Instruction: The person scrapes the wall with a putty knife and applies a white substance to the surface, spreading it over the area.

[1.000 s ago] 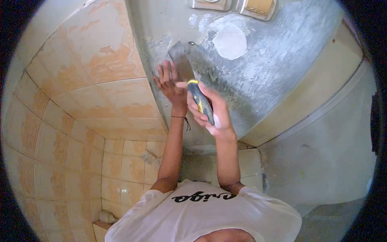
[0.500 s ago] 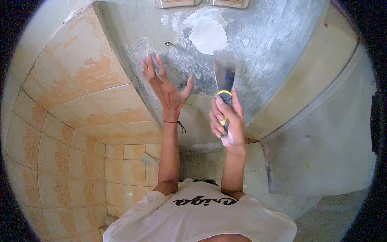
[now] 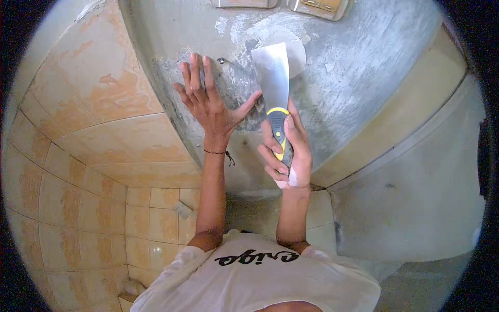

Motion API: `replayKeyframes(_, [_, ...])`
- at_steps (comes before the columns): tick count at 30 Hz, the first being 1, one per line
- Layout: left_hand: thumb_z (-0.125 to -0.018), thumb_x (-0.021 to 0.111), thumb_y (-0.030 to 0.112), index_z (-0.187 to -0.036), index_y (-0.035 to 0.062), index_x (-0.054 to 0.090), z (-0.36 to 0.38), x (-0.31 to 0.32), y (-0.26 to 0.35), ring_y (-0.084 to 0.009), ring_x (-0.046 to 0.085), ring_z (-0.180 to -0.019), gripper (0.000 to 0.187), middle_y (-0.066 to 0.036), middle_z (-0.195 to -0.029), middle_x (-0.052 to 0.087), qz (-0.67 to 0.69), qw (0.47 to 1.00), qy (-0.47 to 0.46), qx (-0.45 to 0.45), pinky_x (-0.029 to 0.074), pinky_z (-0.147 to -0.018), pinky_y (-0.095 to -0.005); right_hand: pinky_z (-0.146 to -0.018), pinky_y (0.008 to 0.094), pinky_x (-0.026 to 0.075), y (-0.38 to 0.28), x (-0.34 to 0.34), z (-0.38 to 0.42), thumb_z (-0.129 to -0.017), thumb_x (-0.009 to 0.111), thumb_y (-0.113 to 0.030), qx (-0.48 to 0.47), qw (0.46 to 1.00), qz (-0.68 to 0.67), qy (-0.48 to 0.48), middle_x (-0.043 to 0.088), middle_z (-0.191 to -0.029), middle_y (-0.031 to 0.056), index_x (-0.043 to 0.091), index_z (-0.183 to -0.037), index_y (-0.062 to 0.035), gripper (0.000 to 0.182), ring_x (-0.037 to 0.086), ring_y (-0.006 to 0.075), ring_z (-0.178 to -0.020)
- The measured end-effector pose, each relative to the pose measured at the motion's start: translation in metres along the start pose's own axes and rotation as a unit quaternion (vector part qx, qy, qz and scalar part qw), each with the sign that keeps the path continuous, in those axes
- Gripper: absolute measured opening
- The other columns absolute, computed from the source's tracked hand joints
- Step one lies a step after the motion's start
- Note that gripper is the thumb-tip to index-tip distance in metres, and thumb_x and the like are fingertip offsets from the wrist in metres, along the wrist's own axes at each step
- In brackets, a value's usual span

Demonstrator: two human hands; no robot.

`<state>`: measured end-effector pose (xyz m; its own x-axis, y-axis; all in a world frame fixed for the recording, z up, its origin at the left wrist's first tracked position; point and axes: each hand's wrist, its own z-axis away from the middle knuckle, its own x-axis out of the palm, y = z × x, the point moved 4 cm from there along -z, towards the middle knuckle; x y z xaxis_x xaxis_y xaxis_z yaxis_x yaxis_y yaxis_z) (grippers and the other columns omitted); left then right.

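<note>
With fingers spread, my left hand (image 3: 208, 106) lies flat against the worn grey wall (image 3: 338, 88), its thumb pointing toward the blade. My right hand (image 3: 291, 151) is wrapped round the black-and-yellow handle of a putty knife (image 3: 274, 75). The wide metal blade points up and overlaps the left part of a round white filler patch (image 3: 298, 54) on the wall. White residue marks the heel of my right hand. A small metal screw or hook (image 3: 221, 61) sticks out of the wall just above my left fingertips.
Two switch plates (image 3: 318, 7) sit at the top of the wall. Orange-and-cream tiles (image 3: 119, 83) cover the left side. A pale ledge or frame (image 3: 395, 130) and a grey panel (image 3: 410, 203) stand at the right. A small pale object (image 3: 182, 209) lies on the tiles below.
My left hand has spread its fingers more and settled on the wall. The putty knife has moved up and left, its blade now turned across the white patch.
</note>
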<state>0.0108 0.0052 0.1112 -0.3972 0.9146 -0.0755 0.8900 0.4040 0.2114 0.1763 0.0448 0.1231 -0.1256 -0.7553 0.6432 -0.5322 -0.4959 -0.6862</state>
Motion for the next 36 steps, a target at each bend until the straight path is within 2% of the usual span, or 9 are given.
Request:
replayKeyframes(2, [-0.067,0.076,0.073,-0.155,0.0076,0.033,0.001,0.001,-0.001,-0.0347,0.025,-0.151,0.118,-0.015,-0.159,0.035,-0.003,1.000,0.003,0.003,0.009,-0.122,-0.0560,-0.027,0.0171,0.022,0.001,0.000,-0.004,-0.110,0.038,-0.030,0.006,0.999,0.045,0.008,0.037,-0.070,0.0028,0.016,-0.161,-0.0185,0.057,0.028,0.0044,-0.038])
replayKeyframes(6, [-0.066,0.077,0.073,-0.154,0.0079,0.036,0.001,-0.001,-0.002,-0.0342,0.027,-0.150,0.118,-0.014,-0.158,0.037,0.011,1.000,0.010,0.002,0.009,-0.123,-0.0551,-0.028,0.0176,0.021,0.004,0.003,-0.011,-0.110,0.038,-0.029,-0.005,1.000,0.024,0.008,0.038,-0.070,0.0031,0.018,-0.161,-0.0169,0.057,0.028,0.0048,-0.038])
replayKeyframes(9, [-0.065,0.078,0.074,-0.154,0.0080,0.036,0.001,-0.001,-0.001,-0.0338,0.027,-0.150,0.118,-0.014,-0.158,0.037,0.012,1.000,0.015,0.005,0.009,-0.123,-0.0548,-0.028,0.0178,0.021,0.003,0.009,-0.008,-0.110,0.038,-0.029,-0.021,0.997,0.068,0.015,0.038,-0.070,0.0033,0.018,-0.161,-0.0179,0.056,0.028,0.0052,-0.038])
replayKeyframes(11, [-0.065,0.078,0.074,-0.154,0.0080,0.036,-0.001,-0.001,-0.002,-0.0336,0.027,-0.150,0.118,-0.014,-0.158,0.037,0.009,1.000,0.022,0.005,0.008,-0.123,-0.0547,-0.030,0.0190,0.023,0.002,0.009,-0.008,-0.108,0.043,-0.029,-0.037,0.997,0.049,0.040,0.039,-0.069,0.0024,0.023,-0.161,-0.0153,0.058,0.030,0.0053,-0.039])
replayKeyframes(15, [-0.066,0.077,0.073,-0.154,0.0075,0.037,0.001,-0.002,-0.001,-0.0332,0.028,-0.150,0.116,-0.014,-0.157,0.039,0.011,1.000,0.017,0.000,0.007,-0.123,-0.0541,-0.030,0.0190,0.023,0.000,0.014,-0.011,-0.108,0.044,-0.029,-0.035,0.998,0.035,0.034,0.039,-0.069,0.0024,0.022,-0.161,-0.0153,0.059,0.030,0.0052,-0.039])
replayKeyframes(17, [-0.067,0.077,0.073,-0.153,0.0071,0.038,-0.001,-0.002,-0.001,-0.0330,0.029,-0.150,0.116,-0.014,-0.157,0.039,0.009,1.000,0.018,0.005,0.007,-0.123,-0.0537,-0.029,0.0189,0.022,-0.002,0.015,-0.006,-0.108,0.045,-0.030,-0.019,0.997,0.051,0.060,0.040,-0.070,0.0025,0.021,-0.161,-0.0163,0.060,0.031,0.0049,-0.039])
replayKeyframes(36, [-0.069,0.075,0.071,-0.153,0.0066,0.038,-0.002,-0.003,0.000,-0.0323,0.030,-0.149,0.112,-0.013,-0.156,0.040,0.017,1.000,0.025,0.003,0.007,-0.124,-0.0524,-0.029,0.0180,0.021,-0.001,0.020,-0.006,-0.109,0.043,-0.027,-0.030,0.998,0.031,0.055,0.041,-0.071,0.0021,0.022,-0.161,-0.0208,0.056,0.032,0.0054,-0.040])
